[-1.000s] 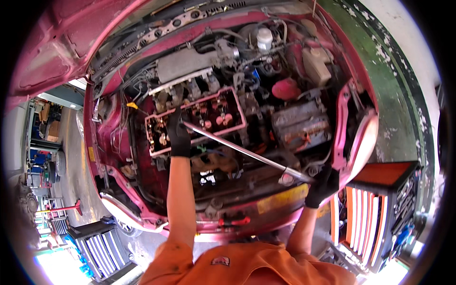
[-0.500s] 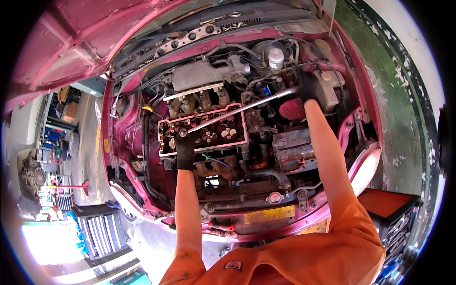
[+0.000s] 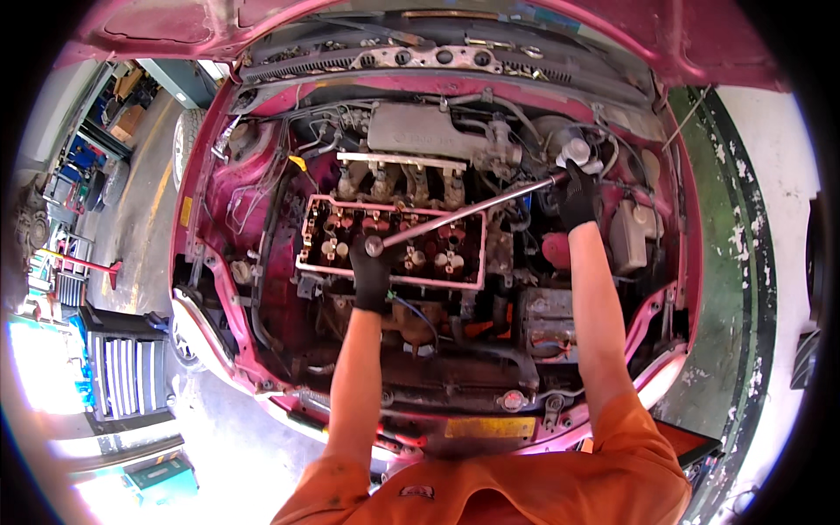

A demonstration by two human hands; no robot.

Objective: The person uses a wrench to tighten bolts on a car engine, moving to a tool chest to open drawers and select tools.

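Observation:
A long chrome wrench bar (image 3: pixel 472 210) lies slantwise over the open cylinder head (image 3: pixel 394 282), which has a pinkish rim. My left hand (image 3: pixel 372 271), in a black glove, is closed around the wrench's head end, low over the middle of the cylinder head. What the wrench's head sits on is hidden beneath that hand. At the far right end of the bar, my right hand (image 3: pixel 577 199), also gloved in black, grips the handle beside the white-capped reservoir (image 3: pixel 573 156). Around the left hand, valve-train parts and round bores show inside the cylinder head.
Behind the cylinder head sits a grey intake manifold (image 3: pixel 424 129). A battery (image 3: pixel 547 319) and a pale plastic tank (image 3: pixel 632 234) are at the right. The raised pink hood (image 3: pixel 175 26) spans the top. A dark tool cabinet (image 3: pixel 131 367) stands at the left.
The view has turned, so the engine bay appears rotated. Relative to the engine, the wrench handle and my right hand have swung toward the far side. My left hand stays at the wrench's head.

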